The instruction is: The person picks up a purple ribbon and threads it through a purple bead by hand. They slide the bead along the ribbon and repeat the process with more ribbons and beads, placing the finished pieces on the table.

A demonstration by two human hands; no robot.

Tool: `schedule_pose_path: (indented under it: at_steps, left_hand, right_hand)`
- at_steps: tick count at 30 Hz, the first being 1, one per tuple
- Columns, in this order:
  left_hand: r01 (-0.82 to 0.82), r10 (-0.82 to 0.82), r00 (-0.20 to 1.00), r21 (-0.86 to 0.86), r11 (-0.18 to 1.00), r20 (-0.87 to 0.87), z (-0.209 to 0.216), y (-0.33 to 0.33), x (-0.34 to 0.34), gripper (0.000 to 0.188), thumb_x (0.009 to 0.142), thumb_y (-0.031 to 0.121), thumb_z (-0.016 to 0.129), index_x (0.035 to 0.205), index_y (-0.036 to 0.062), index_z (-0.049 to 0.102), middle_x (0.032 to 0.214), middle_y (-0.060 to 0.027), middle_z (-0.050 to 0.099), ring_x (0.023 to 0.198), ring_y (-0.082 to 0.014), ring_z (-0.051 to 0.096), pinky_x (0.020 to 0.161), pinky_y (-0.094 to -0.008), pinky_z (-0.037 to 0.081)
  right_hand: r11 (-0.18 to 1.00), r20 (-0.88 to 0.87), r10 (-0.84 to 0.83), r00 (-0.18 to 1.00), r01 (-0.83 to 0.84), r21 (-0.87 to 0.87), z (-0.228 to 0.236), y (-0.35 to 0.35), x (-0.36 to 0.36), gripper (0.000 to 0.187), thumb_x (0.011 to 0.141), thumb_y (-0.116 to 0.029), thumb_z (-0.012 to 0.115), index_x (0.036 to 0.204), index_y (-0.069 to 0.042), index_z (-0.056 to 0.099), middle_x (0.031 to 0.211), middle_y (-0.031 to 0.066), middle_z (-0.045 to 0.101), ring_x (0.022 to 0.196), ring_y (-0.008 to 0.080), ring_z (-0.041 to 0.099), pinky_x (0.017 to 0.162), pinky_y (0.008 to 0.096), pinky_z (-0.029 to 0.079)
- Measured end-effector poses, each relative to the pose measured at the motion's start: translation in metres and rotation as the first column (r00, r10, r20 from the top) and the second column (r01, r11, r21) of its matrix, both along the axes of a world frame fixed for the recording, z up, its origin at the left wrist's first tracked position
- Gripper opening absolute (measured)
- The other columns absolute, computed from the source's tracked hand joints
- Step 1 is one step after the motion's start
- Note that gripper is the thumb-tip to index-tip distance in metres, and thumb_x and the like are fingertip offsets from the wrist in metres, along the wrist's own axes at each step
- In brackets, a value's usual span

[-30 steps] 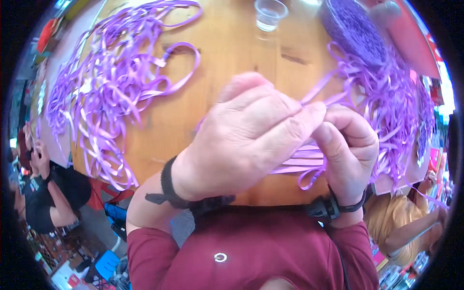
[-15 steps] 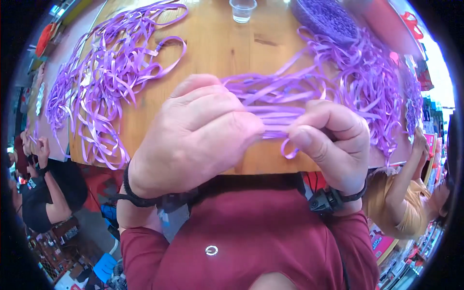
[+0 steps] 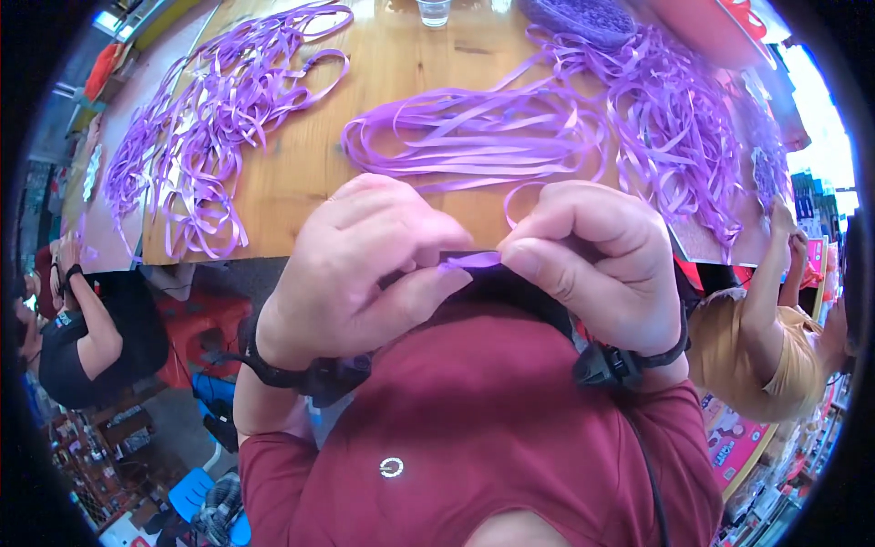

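Note:
A short piece of purple ribbon (image 3: 476,260) spans the gap between my two hands, just off the table's near edge. My left hand (image 3: 360,269) is closed, pinching one end between thumb and fingers. My right hand (image 3: 597,264) pinches the other end between thumb and forefinger. A thin ribbon loop rises behind the right fingertips. Just beyond my hands, a bundle of long looped purple ribbons (image 3: 483,171) lies on the wooden table (image 3: 383,68). Whether the held piece belongs to that bundle I cannot tell.
Heaps of tangled purple ribbon lie at left (image 3: 219,118) and right (image 3: 674,118). A mesh-like purple roll (image 3: 583,20) and a clear plastic cup (image 3: 434,11) stand at the back. One person (image 3: 96,337) sits at far left, another (image 3: 756,351) at far right.
The several strands stretched between my hands are released and lie as a looped bundle on the table. My hands have drawn back toward me and now hold a single short piece.

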State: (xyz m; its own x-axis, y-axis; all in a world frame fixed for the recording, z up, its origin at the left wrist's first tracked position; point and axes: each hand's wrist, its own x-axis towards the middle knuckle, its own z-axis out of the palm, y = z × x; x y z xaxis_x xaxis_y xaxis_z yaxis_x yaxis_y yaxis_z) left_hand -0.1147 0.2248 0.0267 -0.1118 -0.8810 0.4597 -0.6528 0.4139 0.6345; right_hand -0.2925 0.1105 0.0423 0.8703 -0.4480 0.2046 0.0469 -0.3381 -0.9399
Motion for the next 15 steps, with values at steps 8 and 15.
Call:
schedule_pose_path:
  at_steps: [8, 15]
  left_hand:
    - [0.074, -0.067, 0.992, -0.061, 0.995, 0.11, 0.006, 0.0, -0.03, 0.011, 0.071, 0.011, 0.064, 0.075, 0.0033, 0.058, 0.067, -0.004, 0.055, 0.058, -0.0199, 0.051, 0.068, -0.0354, 0.043]
    - [0.103, -0.054, 0.969, 0.196, 0.975, -0.24, -0.011, -0.024, -0.05, 0.027, 0.076, 0.013, 0.062, 0.098, 0.0, 0.055, 0.092, -0.0114, 0.057, 0.085, -0.0244, 0.055, 0.078, -0.0333, 0.042]
  right_hand:
    - [0.995, 0.127, 0.07, 0.989, -0.06, -0.086, -0.005, 0.002, -0.021, 0.004, 0.075, -0.002, 0.063, 0.074, 0.001, 0.06, 0.064, 0.0046, 0.055, 0.057, 0.0114, 0.049, 0.052, 0.0242, 0.036]
    - [0.869, 0.306, -0.272, 0.912, 0.096, 0.486, -0.009, -0.008, -0.044, 0.013, 0.084, -0.011, 0.052, 0.074, -0.002, 0.052, 0.063, 0.0007, 0.046, 0.049, 0.0053, 0.037, 0.046, 0.019, 0.029]
